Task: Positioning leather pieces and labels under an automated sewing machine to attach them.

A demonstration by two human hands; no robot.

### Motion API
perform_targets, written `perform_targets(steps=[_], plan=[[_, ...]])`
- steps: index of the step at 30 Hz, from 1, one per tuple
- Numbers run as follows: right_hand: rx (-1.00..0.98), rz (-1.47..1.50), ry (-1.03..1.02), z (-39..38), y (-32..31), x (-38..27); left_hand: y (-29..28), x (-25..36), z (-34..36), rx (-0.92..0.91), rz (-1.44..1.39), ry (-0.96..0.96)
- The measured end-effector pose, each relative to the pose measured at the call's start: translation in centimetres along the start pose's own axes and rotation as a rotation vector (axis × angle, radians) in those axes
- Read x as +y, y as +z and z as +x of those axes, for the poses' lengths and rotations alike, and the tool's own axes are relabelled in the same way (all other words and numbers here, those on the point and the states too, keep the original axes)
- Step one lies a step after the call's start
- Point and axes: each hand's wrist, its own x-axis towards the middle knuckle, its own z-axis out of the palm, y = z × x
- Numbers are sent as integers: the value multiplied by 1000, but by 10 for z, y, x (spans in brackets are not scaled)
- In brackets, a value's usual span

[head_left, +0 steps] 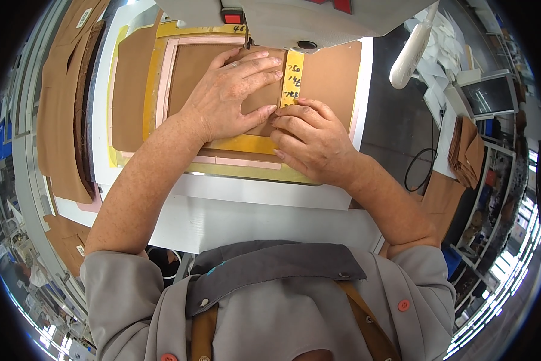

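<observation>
Under the pale machine head (pixel 306 27): a flat template (pixel 150 108) with yellow bars and pink edging lies on the white table (pixel 222 201), and brown cloth (pixel 189 69) sits inside its frame. That cloth is what both hands are on.

Left hand (pixel 231 93): open, palm down, fingers spread over the cloth and pointing right. Looks like pressing, not grabbing. Thumb reaches across, its tip right by the other hand's fingers.

Right hand (pixel 315 138): half curled, fingertips at the near end of the marked yellow strip (pixel 292 69), thumb down by the frame's near bar. Might be pinching a cloth edge there; honestly can't tell from where I'm standing.

Marked yellow strip: runs away from the person along the cloth's right side, handwriting on it, far end close to the machine head.

Brown stack (pixel 66 114): more of the same coloured pieces off to the left, plus a folded bundle (pixel 466 153) over on the right.

Step in hand: my read is flattening the cloth and lining its edge up with that strip.

Next move: I'd say it calls for steady left-hand pressure and a light right-hand touch, so the near corner sits square without puckering.
</observation>
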Motion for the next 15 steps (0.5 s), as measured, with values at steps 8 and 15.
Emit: perform_targets(steps=[8,15], plan=[[-20,-3,10,-2,1,0,0,3,1,-9,-5,-20],[-4,-12,0,-1,2,0,0,1,2,-21,19,1]])
